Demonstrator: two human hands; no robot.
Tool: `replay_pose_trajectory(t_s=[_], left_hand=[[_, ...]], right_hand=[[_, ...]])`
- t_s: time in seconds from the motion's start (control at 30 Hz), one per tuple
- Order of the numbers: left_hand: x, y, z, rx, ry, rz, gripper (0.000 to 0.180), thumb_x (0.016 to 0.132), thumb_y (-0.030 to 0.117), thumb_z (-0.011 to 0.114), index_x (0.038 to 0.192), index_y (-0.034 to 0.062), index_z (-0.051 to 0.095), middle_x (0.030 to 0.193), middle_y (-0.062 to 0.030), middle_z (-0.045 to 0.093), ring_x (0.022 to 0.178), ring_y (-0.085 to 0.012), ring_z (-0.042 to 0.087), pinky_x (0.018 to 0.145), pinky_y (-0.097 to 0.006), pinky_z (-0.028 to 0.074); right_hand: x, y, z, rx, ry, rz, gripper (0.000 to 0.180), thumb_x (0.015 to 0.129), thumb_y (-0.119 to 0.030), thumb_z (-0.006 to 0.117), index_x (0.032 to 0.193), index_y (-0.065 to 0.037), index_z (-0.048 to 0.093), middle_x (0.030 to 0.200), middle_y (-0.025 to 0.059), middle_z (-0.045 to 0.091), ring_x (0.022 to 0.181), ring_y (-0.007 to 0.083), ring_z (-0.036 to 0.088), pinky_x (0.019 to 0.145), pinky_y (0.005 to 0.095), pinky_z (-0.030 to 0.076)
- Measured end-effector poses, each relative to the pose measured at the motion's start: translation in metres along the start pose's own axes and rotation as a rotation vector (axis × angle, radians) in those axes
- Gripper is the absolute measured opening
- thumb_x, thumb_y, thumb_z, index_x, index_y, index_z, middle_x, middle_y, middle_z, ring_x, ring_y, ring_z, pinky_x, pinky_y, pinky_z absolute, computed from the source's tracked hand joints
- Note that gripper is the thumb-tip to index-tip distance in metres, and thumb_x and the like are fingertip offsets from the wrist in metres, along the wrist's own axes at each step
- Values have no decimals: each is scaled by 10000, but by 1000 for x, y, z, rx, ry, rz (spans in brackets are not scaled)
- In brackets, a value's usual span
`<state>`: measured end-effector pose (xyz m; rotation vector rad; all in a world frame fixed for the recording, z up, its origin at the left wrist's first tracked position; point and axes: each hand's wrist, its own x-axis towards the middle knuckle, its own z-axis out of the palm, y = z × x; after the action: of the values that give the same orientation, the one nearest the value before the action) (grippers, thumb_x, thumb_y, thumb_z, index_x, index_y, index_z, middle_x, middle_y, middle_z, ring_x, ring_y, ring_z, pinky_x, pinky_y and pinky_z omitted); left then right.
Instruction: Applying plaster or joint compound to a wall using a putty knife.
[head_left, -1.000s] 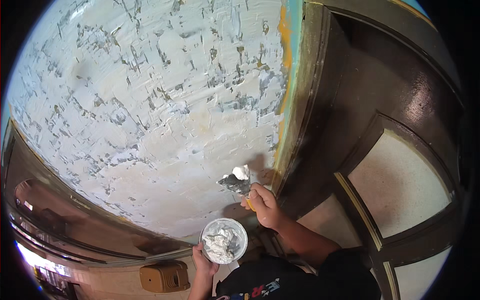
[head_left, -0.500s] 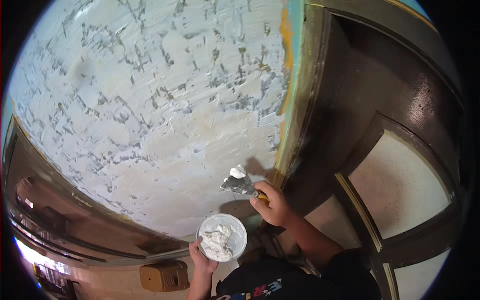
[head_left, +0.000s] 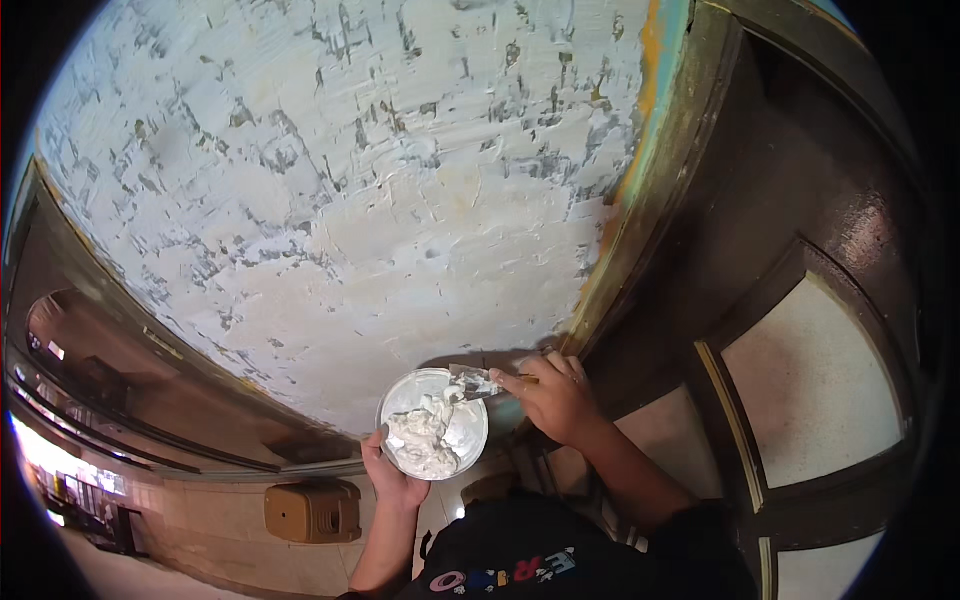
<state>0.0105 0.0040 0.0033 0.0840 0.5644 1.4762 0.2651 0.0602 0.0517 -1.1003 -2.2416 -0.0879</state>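
Notice first how little of your own grip shows: your left hand (head_left: 392,480) comes up from below the round bowl (head_left: 433,424), and only the thumb and the heel of the palm are seen at its lower left rim; the fingers are hidden beneath it, closed around the bowl. White filler paste (head_left: 425,440) sits heaped in the bowl, mostly toward its lower left side. Your right hand (head_left: 556,398) is curled shut on the putty knife (head_left: 474,381), whose handle is almost wholly buried in your fist; only a sliver of yellowish handle peeks out by the knuckles. The blade reaches left from your fingers over the bowl's upper right rim, smeared with white, its tip touching the paste or just above it; which one is hard to tell.

Low on your dark shirt (head_left: 520,560), a row of coloured letters is partly cut off by the picture's lower edge. Down to the left, a tan boxy object (head_left: 312,511) sits on the pale floor, too bent by the lens to make out what it is.

Above the bowl spreads the wall (head_left: 340,200), coated in rough white filler with grey patches showing through. Along its right edge run a strip of orange and teal paint and a dark wooden door frame (head_left: 660,200); beyond that stands a dark door with pale panels (head_left: 815,385).
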Motion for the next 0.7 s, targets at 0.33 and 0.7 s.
replay_pose_trajectory(t_s=[0.33, 0.7], left_hand=[[-8, 1, -13, 15, 15, 6, 632, 862, 414, 406, 1324, -14, 460, 1310, -178, 543, 1180, -343, 545, 1018, -463, 434], [-13, 8, -25, -50, -69, 24, 656, 857, 416, 429, 1346, -21, 441, 1331, -198, 529, 1186, -350, 546, 1018, -472, 440]], right_hand=[[13, -7, -2, -244, -55, 28, 459, 832, -120, 596, 1240, -327, 636, 873, -9, 528, 835, 213, 477, 732, 374, 380], [31, -18, -14, -390, 18, -103, 464, 798, -124, 586, 1204, -338, 654, 869, -34, 524, 809, 193, 470, 709, 368, 374]])
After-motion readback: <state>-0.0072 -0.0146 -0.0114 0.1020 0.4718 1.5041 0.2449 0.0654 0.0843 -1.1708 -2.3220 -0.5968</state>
